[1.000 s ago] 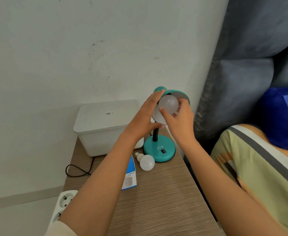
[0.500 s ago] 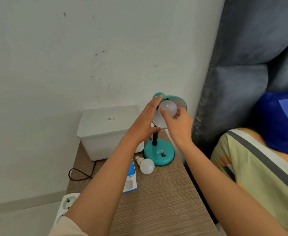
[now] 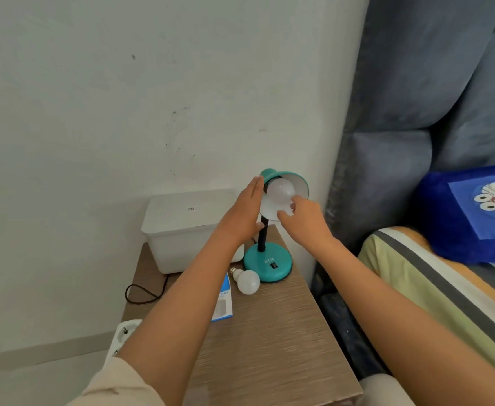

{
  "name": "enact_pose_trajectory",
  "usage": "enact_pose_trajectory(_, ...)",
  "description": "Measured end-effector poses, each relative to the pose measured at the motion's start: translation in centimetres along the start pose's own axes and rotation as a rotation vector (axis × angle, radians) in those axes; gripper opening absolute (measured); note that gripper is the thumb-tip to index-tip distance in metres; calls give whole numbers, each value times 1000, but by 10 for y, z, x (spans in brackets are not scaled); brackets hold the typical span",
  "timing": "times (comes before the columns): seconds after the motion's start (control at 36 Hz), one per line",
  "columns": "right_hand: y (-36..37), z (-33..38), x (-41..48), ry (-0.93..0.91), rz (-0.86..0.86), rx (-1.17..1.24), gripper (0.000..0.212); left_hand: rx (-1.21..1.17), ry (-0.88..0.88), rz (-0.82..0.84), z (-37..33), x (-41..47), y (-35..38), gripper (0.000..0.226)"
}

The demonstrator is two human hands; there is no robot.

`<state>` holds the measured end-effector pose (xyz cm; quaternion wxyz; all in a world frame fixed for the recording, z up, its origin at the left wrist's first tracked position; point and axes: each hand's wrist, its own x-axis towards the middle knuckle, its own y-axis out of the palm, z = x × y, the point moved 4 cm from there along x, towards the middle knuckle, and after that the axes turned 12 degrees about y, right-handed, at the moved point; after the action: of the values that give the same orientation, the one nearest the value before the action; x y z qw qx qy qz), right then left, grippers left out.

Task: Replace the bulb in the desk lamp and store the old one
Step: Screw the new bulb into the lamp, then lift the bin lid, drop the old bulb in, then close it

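**Bulb seated in shade**

Since the previous frame, our right hand (image 3: pixel 304 221) has slid lower on the fitted bulb (image 3: pixel 281 190), fingertips pinching it. Our left hand (image 3: pixel 244 213) lies flat and open against the teal lamp shade (image 3: pixel 294 180). The spare bulb (image 3: pixel 247 281) lies on the bedside table (image 3: pixel 269 332), touching the lamp base (image 3: pixel 268 262).

My single head view looks forward and down, close over the counter (image 3: pixel 269 332), wall ahead, bed (image 3: pixel 445 288) at right.

left hand (image 3: pixel 241 216) braces the teal lamp (image 3: pixel 269 259) shade; right hand (image 3: pixel 306 222) pinches the bulb (image 3: pixel 280 191) in it. spare bulb (image 3: pixel 247 281) lies on the worktop (image 3: pixel 275 341).
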<state>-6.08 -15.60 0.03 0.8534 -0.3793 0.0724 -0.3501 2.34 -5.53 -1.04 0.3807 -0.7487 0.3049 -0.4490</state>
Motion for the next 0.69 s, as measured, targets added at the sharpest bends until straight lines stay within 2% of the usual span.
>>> enact_pose_trajectory(0.08, 8, 2, -16, -42, 58, -57, 44, 47, -38, 87, 6, -18, -5, 89)
enact_pose_trajectory(0.17, 20, 7, -32, -78, 86, -83, 29, 98, -89, 175, 18, -41, -13, 74)
enact_pose_trajectory(0.22, 31, 9, -40, -79, 125, -103, 27, 103, -140, 212, 29, -58, -17, 72)
enact_pose_trajectory(0.36, 68, 17, -42, -114, 260, -143, 19, 75, -294, 198, 64, -96, -29, 70)
enact_pose_trajectory(0.47, 95, 27, -30, -68, 326, -95, 54, -50, -439, 89, 102, -120, -44, 71)
enact_pose_trajectory(0.56, 111, 35, -15, -71, 336, -91, 64, -144, -547, -40, 131, -134, -56, 79)
enact_pose_trajectory(0.64, 123, 37, 8, -61, 273, -57, 73, -238, -614, -153, 160, -143, -61, 92)
enact_pose_trajectory(0.69, 128, 36, 25, -51, 216, -24, 79, -302, -626, -204, 175, -145, -59, 83)
